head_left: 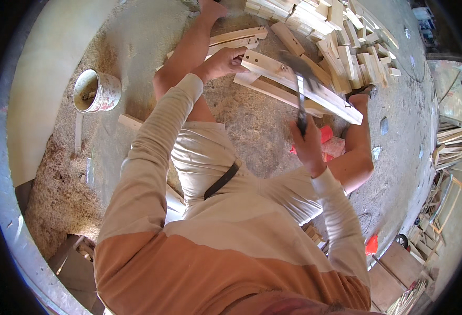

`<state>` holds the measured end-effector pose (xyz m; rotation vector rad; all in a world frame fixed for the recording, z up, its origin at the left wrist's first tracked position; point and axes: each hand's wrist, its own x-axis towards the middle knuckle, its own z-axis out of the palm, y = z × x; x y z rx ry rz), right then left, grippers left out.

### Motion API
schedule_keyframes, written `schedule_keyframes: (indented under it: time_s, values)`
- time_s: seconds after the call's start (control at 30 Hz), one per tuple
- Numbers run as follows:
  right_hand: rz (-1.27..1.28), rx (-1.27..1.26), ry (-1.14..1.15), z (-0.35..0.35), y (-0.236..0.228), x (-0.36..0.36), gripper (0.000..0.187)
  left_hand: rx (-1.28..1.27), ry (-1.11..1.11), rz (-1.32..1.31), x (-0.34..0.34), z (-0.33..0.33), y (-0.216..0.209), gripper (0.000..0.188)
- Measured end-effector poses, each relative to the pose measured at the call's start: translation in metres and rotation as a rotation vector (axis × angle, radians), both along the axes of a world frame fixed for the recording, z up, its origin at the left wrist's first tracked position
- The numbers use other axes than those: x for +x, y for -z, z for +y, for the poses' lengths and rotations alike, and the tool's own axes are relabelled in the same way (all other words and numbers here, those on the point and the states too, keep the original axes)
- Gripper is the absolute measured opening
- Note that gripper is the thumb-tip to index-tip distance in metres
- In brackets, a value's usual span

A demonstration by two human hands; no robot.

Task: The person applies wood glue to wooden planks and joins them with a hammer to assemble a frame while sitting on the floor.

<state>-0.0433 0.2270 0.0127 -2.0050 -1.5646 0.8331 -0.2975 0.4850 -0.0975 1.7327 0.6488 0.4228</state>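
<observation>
My left hand (pixel 224 64) is closed around the far left end of a pale wooden frame (pixel 325 97), which slants down to the right between my knees. Two long bars make up the frame; drilled holes show near its held end, and small metal pieces stick out at the other end. In my right hand (pixel 308 146) is a hammer (pixel 300 92), gripped by its dark handle. The hammer's head is blurred and hangs over the middle of the upper bar; whether it touches the wood I cannot tell.
Cut wooden blocks (pixel 346 58) are piled beyond the frame. Another wooden piece (pixel 236 38) with metal pieces sticking up lies past my left hand. A red bottle (pixel 326 134) sits by my right knee. A stained white bucket (pixel 98 92) stands left, near sawdust (pixel 63 199).
</observation>
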Motion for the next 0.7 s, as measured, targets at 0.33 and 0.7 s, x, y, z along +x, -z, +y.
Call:
schedule_keyframes:
  time_s: [0.33, 0.7]
  values:
    - [0.139, 0.301, 0.407, -0.059, -0.005, 0.077, 0.014, 0.169, -0.278, 0.224, 0.014, -0.036, -0.011, 0.049]
    - [0.348, 0.511, 0.680, -0.074, 0.002, 0.135, 0.012, 0.250, -0.596, 0.056, 0.036, -0.075, -0.096, 0.061]
